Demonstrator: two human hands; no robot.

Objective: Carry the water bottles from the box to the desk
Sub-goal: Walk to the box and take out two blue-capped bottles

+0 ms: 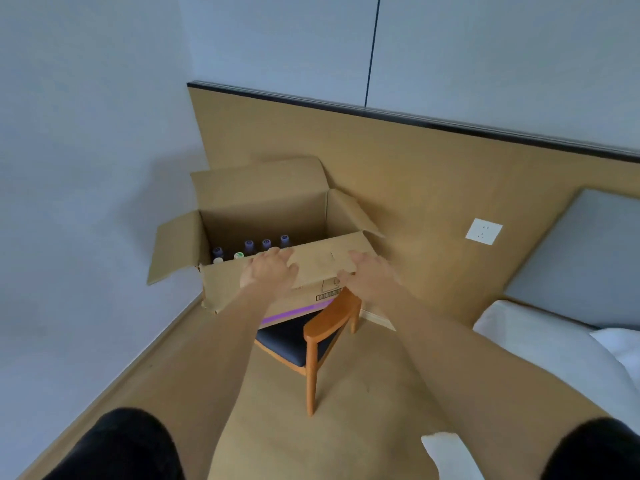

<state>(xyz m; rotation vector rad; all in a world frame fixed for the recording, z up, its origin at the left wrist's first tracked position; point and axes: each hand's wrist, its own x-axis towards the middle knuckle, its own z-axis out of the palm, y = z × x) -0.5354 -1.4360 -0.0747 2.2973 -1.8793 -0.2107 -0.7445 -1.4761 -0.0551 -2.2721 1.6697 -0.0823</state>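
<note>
chair (294, 341) | dark seat | carries open cardboard box (239, 292)

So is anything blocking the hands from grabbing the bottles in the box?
Yes. The box's near front flap stands between both hands and the bottles. The left hand and right hand rest open on that flap. The bottles stand behind it, at the box's left side, uncovered from above.

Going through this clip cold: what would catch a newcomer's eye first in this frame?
The open cardboard box sitting on a wooden chair in the corner stands out, with bottle caps showing along its near left side. Both bare hands reach for it: the left hand and right hand lie with fingers spread on the box's front flap. A bed edges in at right.
</note>
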